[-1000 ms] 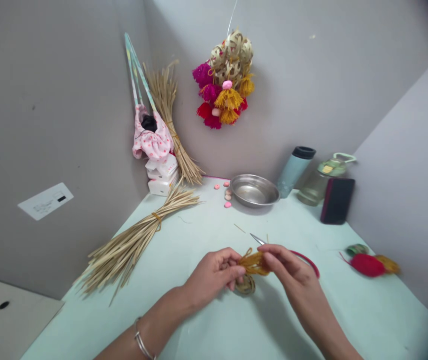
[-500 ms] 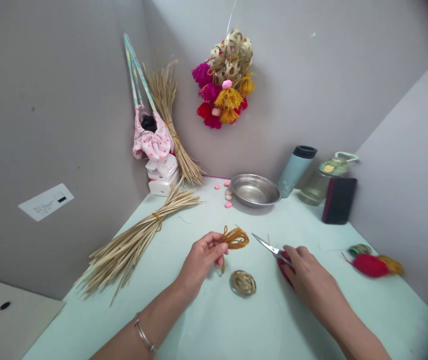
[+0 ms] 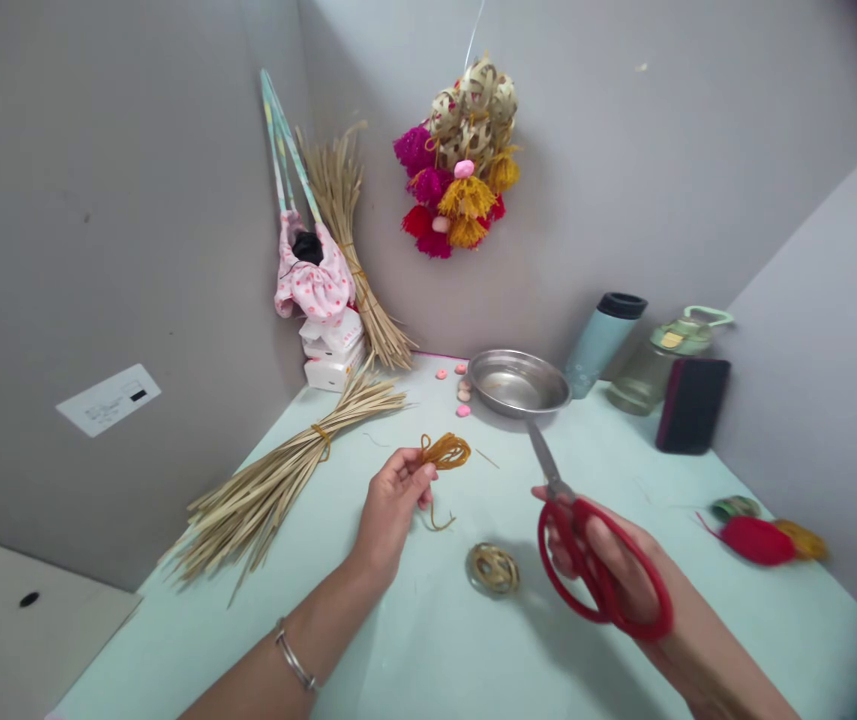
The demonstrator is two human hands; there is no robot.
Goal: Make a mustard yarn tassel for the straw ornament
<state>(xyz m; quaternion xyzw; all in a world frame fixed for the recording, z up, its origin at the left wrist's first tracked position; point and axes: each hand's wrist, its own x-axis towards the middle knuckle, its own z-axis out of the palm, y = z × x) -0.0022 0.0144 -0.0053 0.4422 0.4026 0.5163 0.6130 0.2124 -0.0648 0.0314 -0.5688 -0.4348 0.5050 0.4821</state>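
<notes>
Between the thumb and fingers of my left hand [image 3: 398, 500] is a looped bundle of mustard yarn [image 3: 449, 452], its loops pointing right and a loose tail hanging below. My right hand [image 3: 623, 560] grips a pair of red-handled scissors [image 3: 600, 570], raised above the table with the blades together and pointing up and left. A small woven straw ball [image 3: 493, 570] rests on the table between my hands. On the table just right of the yarn loops lies a short yarn strand [image 3: 486, 458].
A tied straw bundle [image 3: 278, 475] lies at left. Behind stand a metal bowl [image 3: 519, 385], pink beads [image 3: 463, 411], a blue tumbler [image 3: 604, 345], a green bottle [image 3: 645, 370] and a phone [image 3: 693, 407]. Red yarn [image 3: 758, 538] lies at right. A tasselled ornament [image 3: 465, 160] hangs on the wall.
The scissors have been lifted and turned so that both red handles face me. My left hand has shifted slightly left and up with the yarn. The view has swung a little.
</notes>
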